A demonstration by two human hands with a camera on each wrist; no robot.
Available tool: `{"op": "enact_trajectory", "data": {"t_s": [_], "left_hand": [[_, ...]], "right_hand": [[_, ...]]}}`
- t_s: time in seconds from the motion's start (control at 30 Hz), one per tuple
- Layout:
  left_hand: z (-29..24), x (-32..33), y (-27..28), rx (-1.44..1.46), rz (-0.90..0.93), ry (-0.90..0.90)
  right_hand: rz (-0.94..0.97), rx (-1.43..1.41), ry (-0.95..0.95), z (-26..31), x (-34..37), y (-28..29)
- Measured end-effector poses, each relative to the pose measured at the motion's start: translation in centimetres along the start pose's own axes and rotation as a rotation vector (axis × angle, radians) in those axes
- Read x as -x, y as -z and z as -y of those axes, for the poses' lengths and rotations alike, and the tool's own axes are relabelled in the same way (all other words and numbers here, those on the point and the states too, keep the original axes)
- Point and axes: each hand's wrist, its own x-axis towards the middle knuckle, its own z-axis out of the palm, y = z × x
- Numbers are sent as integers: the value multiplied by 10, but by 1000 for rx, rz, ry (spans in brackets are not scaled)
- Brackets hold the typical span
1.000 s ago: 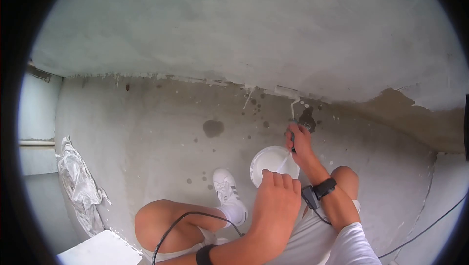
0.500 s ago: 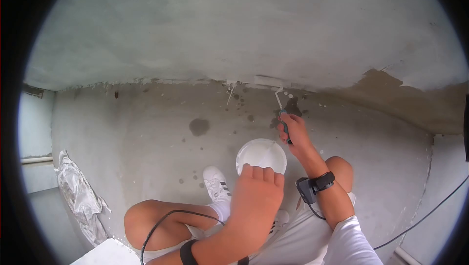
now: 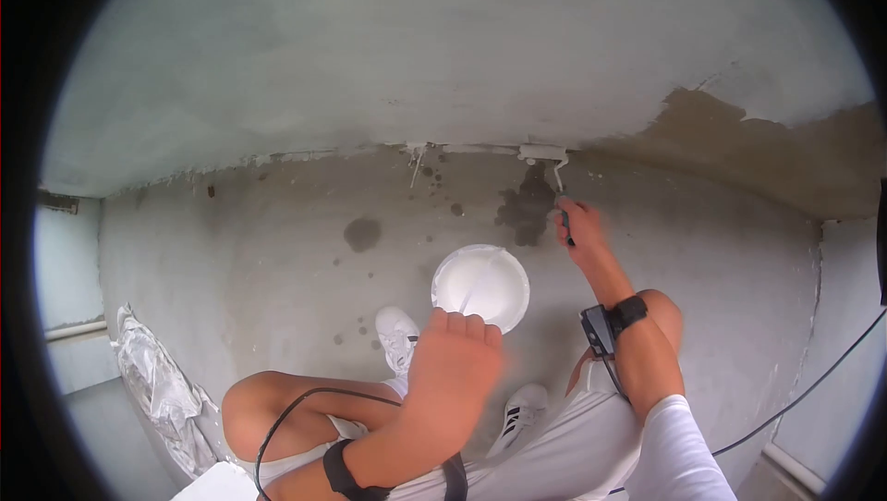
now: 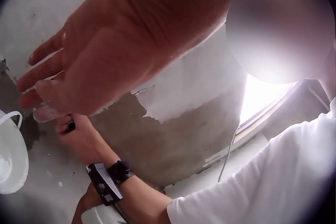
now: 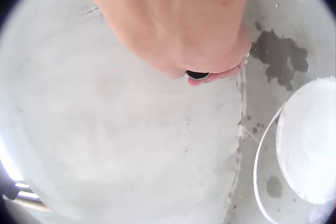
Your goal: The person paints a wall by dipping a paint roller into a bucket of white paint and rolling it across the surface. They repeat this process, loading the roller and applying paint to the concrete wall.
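- Left hand (image 3: 453, 358) hangs with fingers loosely outstretched; right hand (image 3: 584, 231) curls round the roller (image 3: 543, 152) by its handle.
- Grey wall (image 3: 416, 48), browner low on the right.
- Floor (image 3: 277, 270), spotted with dark stains (image 3: 531, 205).
- Bucket (image 3: 439, 270) of white stuff, just beyond the left hand.
- Roller lies where wall meets floor.

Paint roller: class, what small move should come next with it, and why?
Probably the right hand should roll the paint roller a little to the person's right along the foot of the wall. White coating shows along that edge to its left, while a darker patch, seemingly uncoated, lies to its right.
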Motion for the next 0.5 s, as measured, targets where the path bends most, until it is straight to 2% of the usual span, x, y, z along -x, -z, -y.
{"op": "enact_trajectory", "data": {"t_s": [0.07, 0.13, 0.23, 0.33, 0.43, 0.5], "left_hand": [[-3, -3, 4, -29, 4, -7], [-5, -4, 2, -46, -1, -17], [-11, -2, 5, -80, -115, -97], [-14, 2, 16, -3, -46, -120], [-15, 5, 12, -66, 28, -26], [-15, 9, 9, -60, -53, -17]], "right_hand": [[-1, 17, 12, -2, -3, 6], [-5, 42, 44, 19, 36, -11], [121, -23, 4, 29, 29, 11], [92, -3, -34, 7, -2, 3], [31, 46, 14, -1, 8, -17], [65, 26, 15, 11, 34, -13]]}}
